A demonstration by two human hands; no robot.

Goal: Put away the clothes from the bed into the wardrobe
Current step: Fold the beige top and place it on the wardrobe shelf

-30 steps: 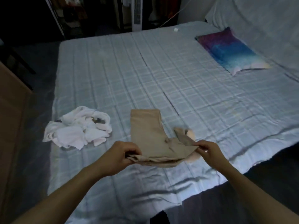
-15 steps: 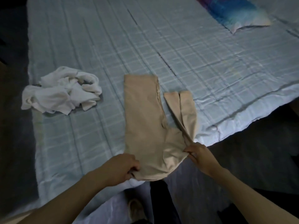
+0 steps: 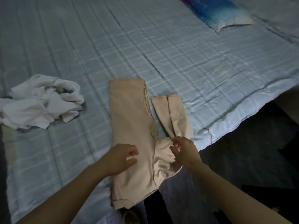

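Plainly, the beige trousers [image 3: 131,118] are lying flat at the near edge of the bed [image 3: 178,54], with the leg ends doubled back alongside the body of the garment and the near end appearing to be hanging past the mattress edge. The right hand [image 3: 184,152] is pinching the cloth at the fold where the legs are turning back, while the left hand [image 3: 119,159] is resting on the wider panel with its fingers relaxed and gripping nothing. The main risk, as I judge it, is that the overhanging end is dragging the slack fabric toward the dark floor [image 3: 242,159]; a tug from the right-hand pinch with nothing pressing firmly on the panel could be pulling the whole piece off the edge. The half-made fold is also sitting loose, so lifting by one corner would likely be shaking it open. The white clothes [image 3: 42,101], well apart to the left, are lying crumpled, and pieces could be dropping if they are scooped up unfolded. The wardrobe is not showing. No brand, label or writing is reading on the garments or the pillow [image 3: 221,12]; the dim light is hiding fine detail.
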